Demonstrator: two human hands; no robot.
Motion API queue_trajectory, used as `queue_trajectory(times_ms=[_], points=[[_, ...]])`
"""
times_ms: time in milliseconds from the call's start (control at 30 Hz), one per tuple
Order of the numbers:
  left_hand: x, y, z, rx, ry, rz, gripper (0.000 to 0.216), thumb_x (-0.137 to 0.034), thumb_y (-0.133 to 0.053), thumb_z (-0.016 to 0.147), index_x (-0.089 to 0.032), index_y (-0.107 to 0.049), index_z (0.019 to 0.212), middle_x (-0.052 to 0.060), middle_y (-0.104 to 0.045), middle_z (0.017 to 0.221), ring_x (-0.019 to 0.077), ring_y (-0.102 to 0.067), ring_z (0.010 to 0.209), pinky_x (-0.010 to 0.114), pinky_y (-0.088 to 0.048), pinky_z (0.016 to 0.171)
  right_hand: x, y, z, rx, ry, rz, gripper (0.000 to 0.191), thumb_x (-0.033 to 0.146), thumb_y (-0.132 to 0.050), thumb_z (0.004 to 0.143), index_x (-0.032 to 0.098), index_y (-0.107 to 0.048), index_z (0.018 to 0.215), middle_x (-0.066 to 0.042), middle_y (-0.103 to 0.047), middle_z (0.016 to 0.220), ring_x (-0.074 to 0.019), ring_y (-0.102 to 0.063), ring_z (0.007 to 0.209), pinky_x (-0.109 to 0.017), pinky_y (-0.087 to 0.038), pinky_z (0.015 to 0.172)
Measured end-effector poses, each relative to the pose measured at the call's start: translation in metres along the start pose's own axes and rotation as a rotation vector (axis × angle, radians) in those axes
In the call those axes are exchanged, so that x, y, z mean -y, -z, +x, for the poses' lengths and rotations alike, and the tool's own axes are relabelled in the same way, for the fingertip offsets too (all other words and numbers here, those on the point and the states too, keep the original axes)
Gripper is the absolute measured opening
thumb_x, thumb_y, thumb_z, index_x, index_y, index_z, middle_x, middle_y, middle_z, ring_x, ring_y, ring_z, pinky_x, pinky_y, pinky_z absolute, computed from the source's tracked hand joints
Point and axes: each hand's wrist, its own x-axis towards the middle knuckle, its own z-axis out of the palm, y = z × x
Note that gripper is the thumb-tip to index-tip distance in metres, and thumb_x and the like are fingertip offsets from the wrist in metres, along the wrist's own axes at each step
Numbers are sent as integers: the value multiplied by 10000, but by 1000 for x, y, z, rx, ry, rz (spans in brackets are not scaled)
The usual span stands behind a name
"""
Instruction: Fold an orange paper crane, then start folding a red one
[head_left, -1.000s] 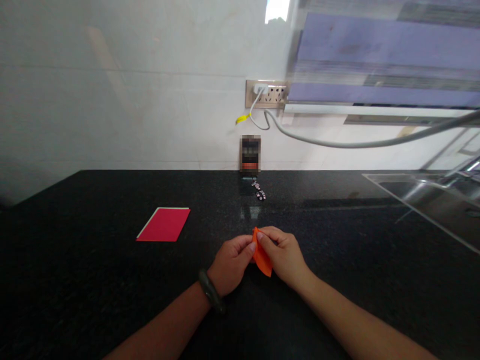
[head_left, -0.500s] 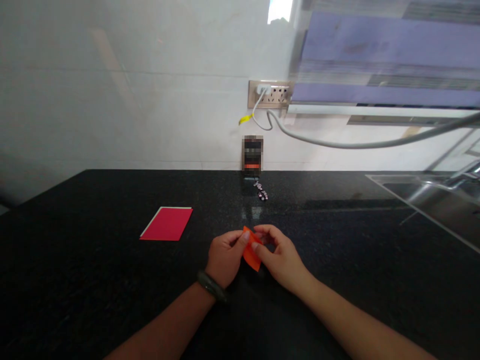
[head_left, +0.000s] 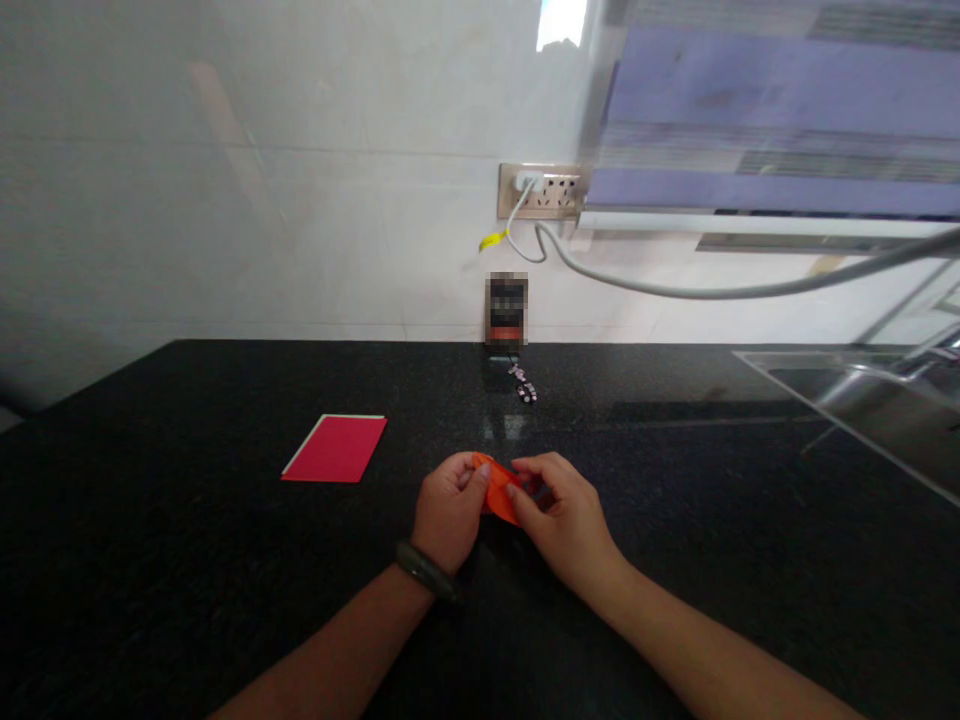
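Observation:
A small piece of folded orange paper (head_left: 500,493) is held between both hands, just above the black countertop (head_left: 225,580). My left hand (head_left: 452,508) pinches its left end, thumb on top, with a dark bangle on the wrist. My right hand (head_left: 561,505) grips the right edge between thumb and fingers. Parts of the paper are covered by the fingers, so its full folded shape is hidden. To the left lies a stack of square paper (head_left: 335,449), red on top with a pale edge showing beneath.
Against the wall leans a phone-like device (head_left: 507,310), blurred out, with a beaded strap (head_left: 523,385) lying before it. A wall socket (head_left: 540,191) holds a white plug; its cable (head_left: 675,292) runs right. A metal sink (head_left: 885,400) is set into the counter's right side.
The orange paper has turned in my hands; its upper tip now points further left and its lower tip has risen to the right. The red stack stays where it was.

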Motion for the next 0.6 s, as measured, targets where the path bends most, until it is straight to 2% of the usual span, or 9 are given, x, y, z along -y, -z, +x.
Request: queue_trajectory(times_ms=[100, 200, 333, 467, 600], points=[[-1, 0, -1, -18, 3, -23, 109, -246, -573, 688, -156, -565, 750, -10, -619, 571, 123, -564, 516, 211, -433, 480, 0, 1, 1, 3, -9, -41, 111, 148, -537, 736, 184, -613, 808, -27, -564, 707, -137, -530, 623, -259, -450, 561], [0, 1, -2, -19, 35, -62, 151, -269, -565, 697, -158, -547, 799, -12, -616, 607, 128, -574, 547, 231, -465, 507, 1, 3, 1, 35, 89, -62, 157, 144, -497, 769, 193, -633, 828, -31, -551, 705, -137, -528, 639, -256, -443, 569], [3, 3, 0, -4, 70, -98, 225, -314, -556, 715, -141, -542, 858, 10, -618, 681, 120, -567, 569, 237, -478, 509, 3, 9, 3, 124, 200, -155, 206, 177, -448, 817, 193, -653, 811, -42, -525, 720, -135, -508, 655, -251, -428, 570], [3, 5, 2, 27, 88, -131, 268, -331, -552, 733, -123, -534, 900, 33, -612, 735, 119, -566, 594, 232, -481, 504, 3, 16, 5, 217, 243, -267, 221, 189, -430, 830, 185, -651, 830, -50, -521, 751, -137, -496, 664, -254, -419, 587], [1, 4, 2, 40, 103, -140, 274, -353, -544, 749, -113, -548, 881, 39, -607, 743, 118, -572, 609, 226, -485, 507, 2, 19, 6, 293, 265, -285, 225, 195, -416, 838, 178, -639, 860, -56, -524, 783, -138, -501, 684, -250, -423, 611]])
